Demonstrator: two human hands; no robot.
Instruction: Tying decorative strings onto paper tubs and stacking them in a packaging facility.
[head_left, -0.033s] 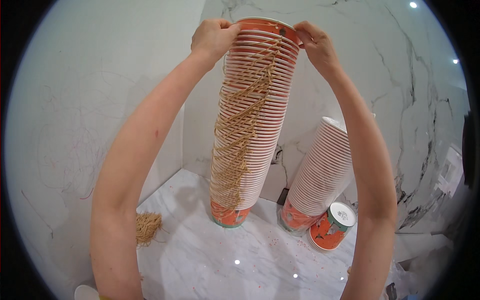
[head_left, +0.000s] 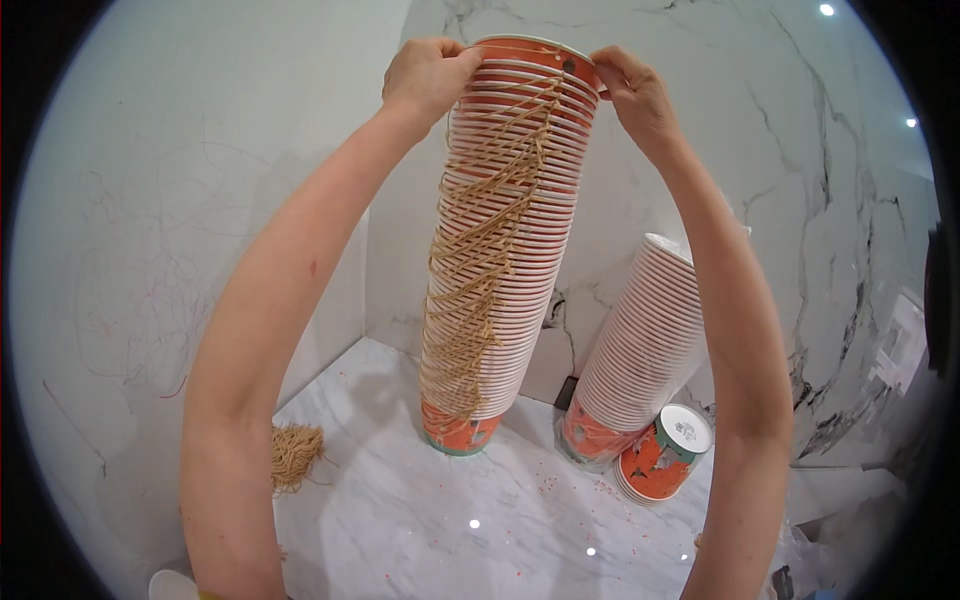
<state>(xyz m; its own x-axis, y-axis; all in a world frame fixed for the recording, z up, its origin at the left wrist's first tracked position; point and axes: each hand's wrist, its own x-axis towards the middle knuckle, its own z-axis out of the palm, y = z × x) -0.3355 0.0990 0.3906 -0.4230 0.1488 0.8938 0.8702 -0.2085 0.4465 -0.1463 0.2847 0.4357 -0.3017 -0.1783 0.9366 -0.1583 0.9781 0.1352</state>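
A tall stack of paper cups (head_left: 505,300) stands on the table, rising to the top of the view. Its top cup (head_left: 525,52) is orange with a white rim. My left hand (head_left: 430,75) pinches this cup at its left side, thumb on the outside. At the opposite side my right hand (head_left: 636,92) grips it with bent fingers, partly hidden behind the wall. Tan string (head_left: 482,240) runs in many loops across the cups' rims, with a line of knots down the front. One strand crosses the top cup toward my left hand.
A second, plastic-wrapped stack of cups (head_left: 635,350) leans at the right. Beside it sits a short upside-down cup stack (head_left: 665,455). A bundle of tan string (head_left: 297,455) lies near my left forearm. Small red bits dot the marbled table (head_left: 430,540); walls stand behind and left.
The top cup has turned very slightly to the right, its dark printed mark shifting that way. My right hand has moved a little with it; my left hand stays put.
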